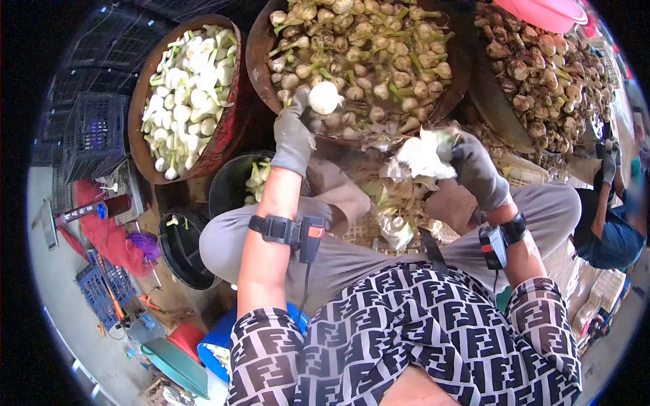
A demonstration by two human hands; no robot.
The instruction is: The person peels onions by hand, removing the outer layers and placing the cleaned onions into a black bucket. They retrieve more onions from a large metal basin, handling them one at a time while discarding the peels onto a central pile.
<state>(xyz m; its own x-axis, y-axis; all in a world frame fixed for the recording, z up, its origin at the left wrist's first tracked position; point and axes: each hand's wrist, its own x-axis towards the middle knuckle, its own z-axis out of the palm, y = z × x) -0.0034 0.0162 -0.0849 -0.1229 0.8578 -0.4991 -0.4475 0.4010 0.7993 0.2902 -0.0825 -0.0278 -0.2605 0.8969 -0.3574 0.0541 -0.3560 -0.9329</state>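
The person is sitting low among basins, with both hands in grey gloves. The left hand [292,134] is reaching forward to the near rim of the middle basin [256,47]. Its fingertips are pinching a round white bulb [323,97], which is sitting just above and to the right of that hand, against the heap of untrimmed bulbs [379,54]. The right hand [475,168] is hanging lower, over the lap, and is clenching a wad of pale peelings [420,155] that is sticking out to its left. So the white bulb is lying at the left hand and well apart from the right. Being round, it is showing no long axis. A rusty basin [230,125] of peeled bulbs is lying off to the left, with a black bucket [220,193] near it. A co-worker's gloved hand [609,162] is showing at the far right.
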